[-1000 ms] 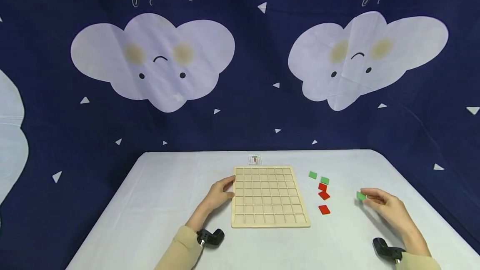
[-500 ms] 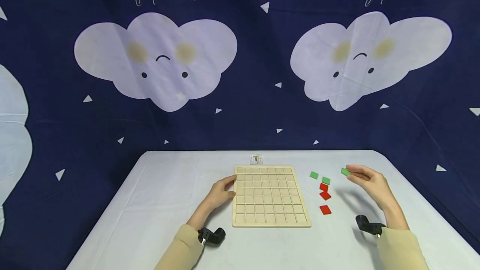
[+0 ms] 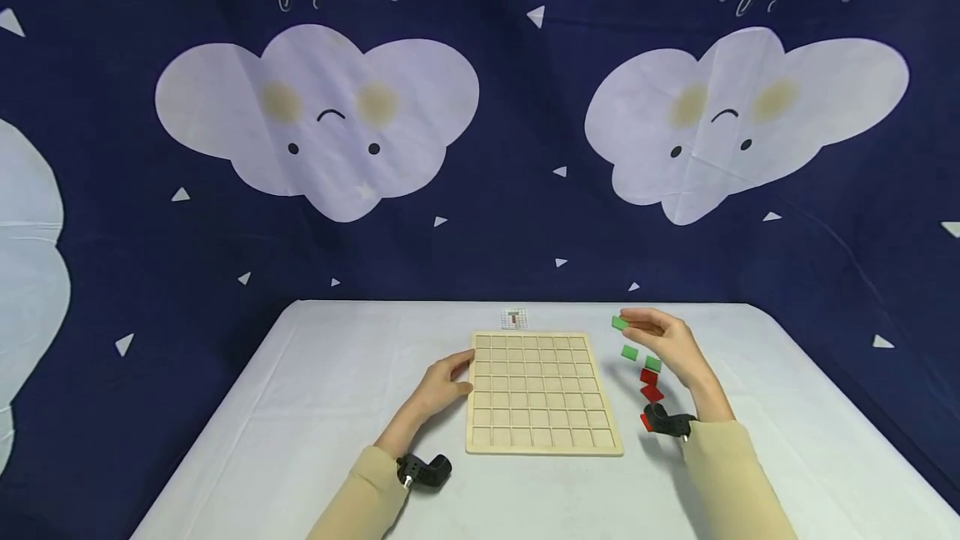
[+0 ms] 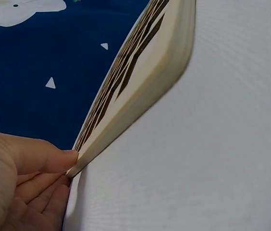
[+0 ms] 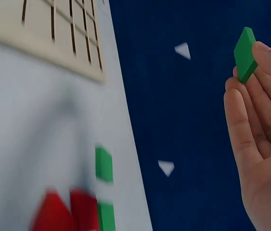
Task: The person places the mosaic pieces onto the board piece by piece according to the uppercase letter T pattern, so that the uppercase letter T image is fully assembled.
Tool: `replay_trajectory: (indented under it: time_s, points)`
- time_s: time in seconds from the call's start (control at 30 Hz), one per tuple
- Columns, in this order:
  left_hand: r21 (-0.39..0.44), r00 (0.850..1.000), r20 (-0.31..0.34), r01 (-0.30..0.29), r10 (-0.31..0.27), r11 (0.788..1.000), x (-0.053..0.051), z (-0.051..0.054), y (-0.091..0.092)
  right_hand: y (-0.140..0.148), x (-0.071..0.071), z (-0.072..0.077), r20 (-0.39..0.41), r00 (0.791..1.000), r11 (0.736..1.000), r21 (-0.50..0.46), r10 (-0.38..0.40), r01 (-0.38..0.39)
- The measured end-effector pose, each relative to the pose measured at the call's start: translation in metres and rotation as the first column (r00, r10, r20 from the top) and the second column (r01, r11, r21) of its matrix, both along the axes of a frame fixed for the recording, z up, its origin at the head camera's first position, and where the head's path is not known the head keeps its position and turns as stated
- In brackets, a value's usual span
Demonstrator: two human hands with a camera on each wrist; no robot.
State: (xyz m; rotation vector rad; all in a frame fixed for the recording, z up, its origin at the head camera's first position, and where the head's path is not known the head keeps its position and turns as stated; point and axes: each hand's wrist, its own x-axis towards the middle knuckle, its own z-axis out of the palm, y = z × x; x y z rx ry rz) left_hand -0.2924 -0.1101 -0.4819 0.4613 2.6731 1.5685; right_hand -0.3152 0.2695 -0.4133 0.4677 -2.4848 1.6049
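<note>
Wrist camera [image 3: 669, 422], black, now partly hides the nearest red square tile [image 3: 646, 423]! Left hand [image 3: 435, 388], thumb and fingers spread, rests unmoved against the pale wooden grid board's [image 3: 543, 444] left edge. Right hand [image 3: 667, 344] has swept leftward and farther out, pinching a green square tile [image 3: 618, 323] above the white counter [image 3: 360, 340], right of the board. Farther back, the small white printed card's [image 3: 514, 319] detail is hard to make out.

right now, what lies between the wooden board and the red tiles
Only bare white cloth lies between board and red tiles in the head view; the right wrist view shows a shadow there.
</note>
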Motion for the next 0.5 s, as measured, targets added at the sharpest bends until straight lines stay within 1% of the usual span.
replay_trajectory:
  time_s: [0.13, 0.33, 0.5]
  points:
    - [0.002, 1.0, 0.007, -0.008, 0.008, 1.0, 0.0, 0.0, 0.001, -0.02, -0.007, -0.003, 0.012, 0.999, 0.999, -0.019, 0.046, -0.045]
    - [0.009, 1.0, -0.007, 0.004, -0.004, 1.0, -0.001, -0.001, 0.002, -0.05, -0.016, -0.013, 0.032, 0.991, 0.987, -0.099, 0.133, -0.129]
    - [0.017, 1.0, -0.013, 0.008, -0.007, 1.0, -0.002, -0.004, 0.001, -0.075, -0.019, -0.02, 0.03, 0.982, 0.975, -0.125, 0.187, -0.182]
